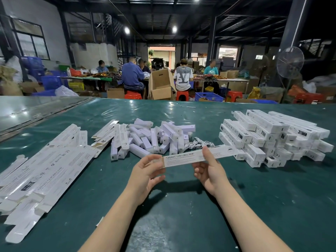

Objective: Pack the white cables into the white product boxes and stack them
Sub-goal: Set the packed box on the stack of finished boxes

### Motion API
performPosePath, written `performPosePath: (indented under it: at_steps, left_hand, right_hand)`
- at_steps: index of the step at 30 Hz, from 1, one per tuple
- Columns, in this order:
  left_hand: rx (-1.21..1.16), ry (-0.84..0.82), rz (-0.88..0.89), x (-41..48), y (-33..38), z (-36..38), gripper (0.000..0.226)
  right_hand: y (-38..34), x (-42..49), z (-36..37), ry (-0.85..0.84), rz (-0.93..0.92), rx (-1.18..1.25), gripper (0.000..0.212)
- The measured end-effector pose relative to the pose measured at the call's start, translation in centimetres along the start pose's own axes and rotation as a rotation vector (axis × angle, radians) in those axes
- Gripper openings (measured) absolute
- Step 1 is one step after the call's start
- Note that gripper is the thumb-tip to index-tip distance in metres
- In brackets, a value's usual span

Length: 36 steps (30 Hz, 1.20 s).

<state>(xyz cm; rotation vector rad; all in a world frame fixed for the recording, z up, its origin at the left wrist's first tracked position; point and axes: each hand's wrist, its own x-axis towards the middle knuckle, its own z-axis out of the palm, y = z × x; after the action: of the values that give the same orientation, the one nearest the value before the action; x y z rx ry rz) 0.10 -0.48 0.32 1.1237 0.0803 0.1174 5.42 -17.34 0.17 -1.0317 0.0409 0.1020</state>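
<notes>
Found flattened white cartons (45,171) fanned across the left side of the green table (181,206), printed faces up. Noted a smaller sheaf of flats (104,135) just beyond them, touching a loose heap of white lamp bars (151,139) at the table's middle. Spotted the white cables (199,143) bunched at the right edge of that heap, lying on the table just beyond the hands and not in any box.

Nearer, gripped one end of a long white product box (183,159) marked SMART SENSOR LAMP with the left hand (145,171), fingers curled round it. Clasped the same box further along with the right hand (209,170), thumb upright on the near face, fingers tucked behind. Kept it off the table, lengthwise left to right, right end slightly higher and reaching toward the stacked boxes (272,139) piled crosswise on the right.

Far behind, made out seated workers (132,75), an open cardboard carton (161,84), red stools (182,94) and a standing fan (290,60).
</notes>
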Motion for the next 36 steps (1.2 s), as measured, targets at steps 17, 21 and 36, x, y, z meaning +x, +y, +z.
performPosePath:
  at_steps: [17,21,36]
  left_hand:
    - [0.445,0.022,0.244,-0.1,-1.1,0.5,0.027]
    - [0.484,0.008,0.226,0.1,-1.1,0.4,0.029]
    - [0.739,-0.051,0.353,-0.2,-1.5,0.1,0.032]
  right_hand:
    - [-0.3,-0.1,-0.2,0.026,0.003,-0.007,0.026]
    - [-0.2,0.0,-0.1,0.031,0.000,-0.024,0.027]
    - [-0.2,0.3,0.1,0.084,-0.010,-0.037,0.028]
